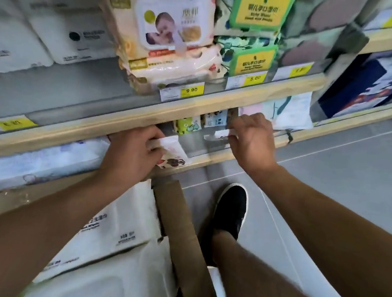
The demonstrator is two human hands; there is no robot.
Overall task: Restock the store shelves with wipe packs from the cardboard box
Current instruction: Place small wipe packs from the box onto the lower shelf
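Observation:
My left hand (132,153) grips a small white wipe pack (172,153) with red and dark print at the front of the lower shelf (198,159). My right hand (251,139) pinches another small white pack (222,134) a little further right on the same shelf. Behind them stand a small green pack (189,125) and a small blue-and-white pack (213,118). Below my arms the cardboard box (181,231) stands open on the floor, with large white wipe packs (113,231) inside it.
The shelf above carries baby wipe packs (168,31), green-labelled packs (252,60) and white packs (65,25), with yellow price tags (191,90) along its wooden edge. Flat pale packs (38,165) lie at lower left. My black shoe (230,210) stands on the grey tiled floor.

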